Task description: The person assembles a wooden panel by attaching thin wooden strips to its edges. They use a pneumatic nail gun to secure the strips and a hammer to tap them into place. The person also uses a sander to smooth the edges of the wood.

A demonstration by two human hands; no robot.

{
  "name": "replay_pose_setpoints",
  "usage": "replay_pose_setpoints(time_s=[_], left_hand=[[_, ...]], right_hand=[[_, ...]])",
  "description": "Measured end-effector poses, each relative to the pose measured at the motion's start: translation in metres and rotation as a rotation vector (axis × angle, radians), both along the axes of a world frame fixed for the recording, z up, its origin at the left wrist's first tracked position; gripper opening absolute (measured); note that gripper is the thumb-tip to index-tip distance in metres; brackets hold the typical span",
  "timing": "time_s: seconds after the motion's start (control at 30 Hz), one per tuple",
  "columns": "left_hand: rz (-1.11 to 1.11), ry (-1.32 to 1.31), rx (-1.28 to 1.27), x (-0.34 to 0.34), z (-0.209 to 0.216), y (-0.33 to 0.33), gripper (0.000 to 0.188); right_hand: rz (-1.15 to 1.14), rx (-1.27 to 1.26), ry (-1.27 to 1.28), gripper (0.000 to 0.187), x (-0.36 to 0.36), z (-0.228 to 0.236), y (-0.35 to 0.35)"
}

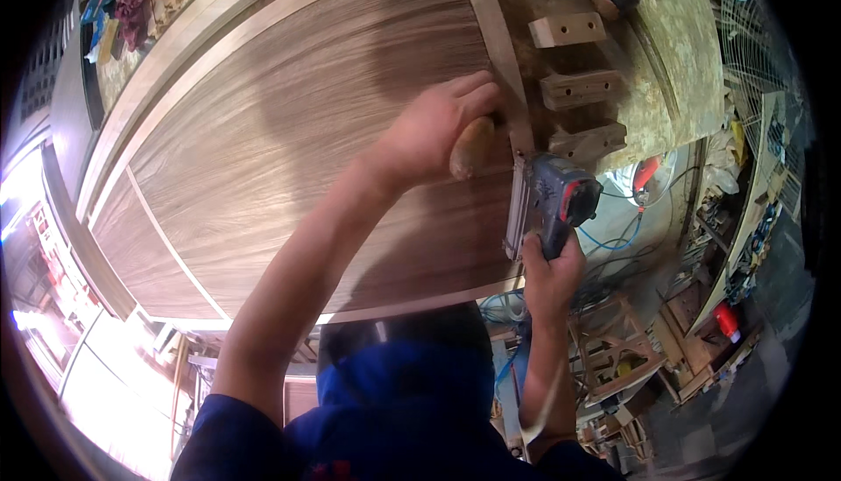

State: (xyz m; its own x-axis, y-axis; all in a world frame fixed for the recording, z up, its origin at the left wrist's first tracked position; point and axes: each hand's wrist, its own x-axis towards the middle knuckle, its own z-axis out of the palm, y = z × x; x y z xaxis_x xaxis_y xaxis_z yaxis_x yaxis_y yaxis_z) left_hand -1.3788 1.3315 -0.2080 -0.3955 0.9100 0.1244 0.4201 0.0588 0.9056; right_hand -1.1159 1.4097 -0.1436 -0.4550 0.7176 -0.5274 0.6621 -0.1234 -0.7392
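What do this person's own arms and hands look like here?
The left hand and right hand wear no gloves, and no watch or bracelet shows. Short, dark blue sleeves leave both forearms bare.

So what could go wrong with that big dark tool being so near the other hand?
The left hand, gripping a wooden handle, is close to what looks like a nail gun in the right hand, so a slip might hurt it. If the tool tips, it could scratch the brown panel or its pale edge strip. The blue hose curving nearby might catch on something.
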Motion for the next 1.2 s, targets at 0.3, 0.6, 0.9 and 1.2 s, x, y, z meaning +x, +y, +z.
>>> replay_pose_setpoints(time_s=[0.3, 0.6, 0.9, 1.2], left_hand=[[-0.057, 0.013, 0.043, -0.008, -0.004, 0.0, 0.028], [0.004, 0.138, -0.007, -0.002, 0.01, 0.014, 0.029], [0.202, -0.061, 0.007, 0.032, 0.098, -0.028, 0.03], [0.403, -0.309, -0.128, 0.164, 0.125, -0.347, 0.043]], right_hand=[[0.024, 0.04, -0.078, 0.034, -0.018, 0.004, 0.0], [-0.099, 0.119, -0.101, 0.027, -0.002, 0.025, -0.015], [-0.025, -0.053, -0.14, 0.05, 0.024, 0.058, -0.037], [0.385, -0.143, 0.069, 0.058, 0.039, 0.075, -0.174]])
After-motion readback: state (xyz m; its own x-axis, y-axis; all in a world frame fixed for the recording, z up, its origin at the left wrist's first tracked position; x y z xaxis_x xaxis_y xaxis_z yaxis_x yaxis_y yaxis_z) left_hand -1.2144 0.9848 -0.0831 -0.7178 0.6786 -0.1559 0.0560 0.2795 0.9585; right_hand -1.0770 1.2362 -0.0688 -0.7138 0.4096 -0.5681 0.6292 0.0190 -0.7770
